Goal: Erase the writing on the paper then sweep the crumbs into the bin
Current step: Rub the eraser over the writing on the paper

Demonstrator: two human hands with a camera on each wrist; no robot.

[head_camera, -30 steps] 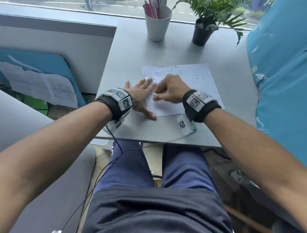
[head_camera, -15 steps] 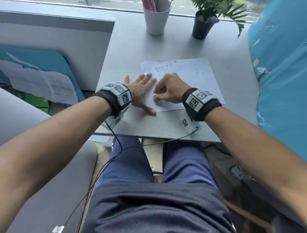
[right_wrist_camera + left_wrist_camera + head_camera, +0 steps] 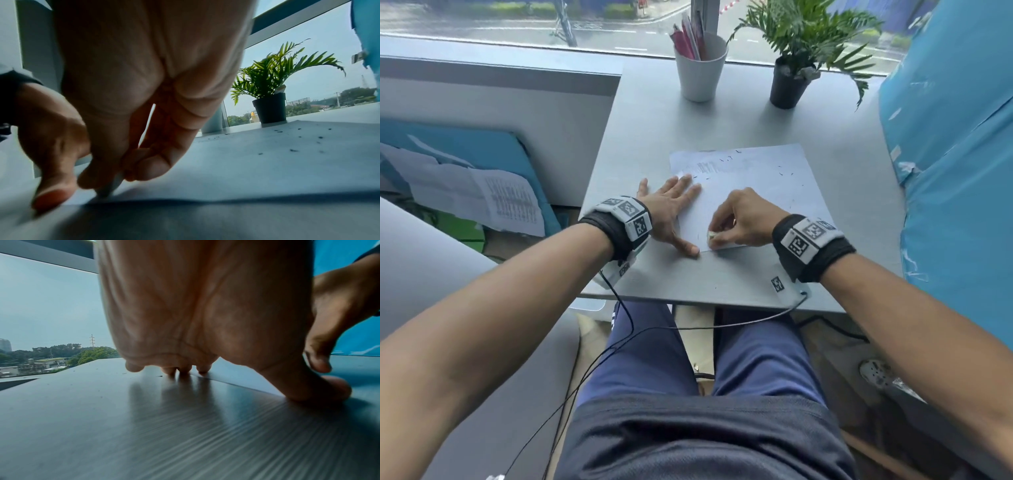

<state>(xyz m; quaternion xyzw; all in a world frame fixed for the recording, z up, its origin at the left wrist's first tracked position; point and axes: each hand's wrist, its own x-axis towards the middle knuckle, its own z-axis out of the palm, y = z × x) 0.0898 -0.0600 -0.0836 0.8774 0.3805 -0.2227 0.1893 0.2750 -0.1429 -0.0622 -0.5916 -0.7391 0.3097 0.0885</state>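
A white sheet of paper (image 3: 753,185) lies on the grey table (image 3: 654,113), with faint writing (image 3: 702,168) near its top left corner and dark eraser crumbs (image 3: 784,171) scattered over it. My left hand (image 3: 671,212) lies flat with spread fingers on the paper's left edge, thumb on the table. My right hand (image 3: 739,222) pinches a small white eraser (image 3: 711,236) and presses it on the paper's near left corner. In the right wrist view the eraser (image 3: 112,188) touches the paper (image 3: 257,162) between thumb and fingers, and crumbs (image 3: 294,150) dot the sheet.
A white cup (image 3: 700,72) with pens and a potted plant (image 3: 791,85) stand at the table's far edge by the window. A blue padded surface (image 3: 955,164) rises on the right. Papers (image 3: 482,195) lie on a blue board at the left. A cable (image 3: 688,325) hangs below the table.
My right hand has slid the eraser down the paper toward its near left corner. The left hand has stayed flat on the sheet's left edge.
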